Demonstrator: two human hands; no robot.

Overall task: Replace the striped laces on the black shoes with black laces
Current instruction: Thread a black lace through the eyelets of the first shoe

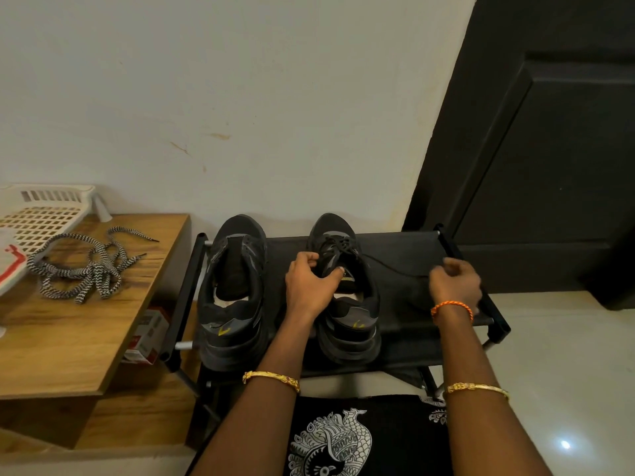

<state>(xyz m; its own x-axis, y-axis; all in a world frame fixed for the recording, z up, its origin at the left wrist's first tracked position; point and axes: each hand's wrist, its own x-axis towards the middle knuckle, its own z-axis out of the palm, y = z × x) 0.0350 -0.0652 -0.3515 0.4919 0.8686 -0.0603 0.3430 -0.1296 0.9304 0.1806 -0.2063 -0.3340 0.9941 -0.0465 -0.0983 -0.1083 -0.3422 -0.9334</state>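
Black lace (pixel 388 266), thin, limp and light, runs taut from the right shoe (pixel 347 290) on the rack (pixel 405 242) to the right hand (pixel 455 285), fingers curled pinching it; left hand (pixel 309 285) grips the tongue, so hold near the tip.

- Rack (pixel 412 249) stands against the wall (pixel 240 97).
- Two shoes sit on the rack: left shoe (pixel 233 290) at its left end, right shoe (pixel 347 304) near its middle.
- Left hand (pixel 311 280) rests on the right shoe; right hand (pixel 453 283) is over the rack's right part, a lace (pixel 388 266) running between it and the right shoe.
- Table (pixel 68 338) is left of the rack, touching it.
- Loose laces (pixel 86 266) lie on the table, with a basket (pixel 44 214) behind them.
- Door (pixel 549 149) is behind the rack's right end.
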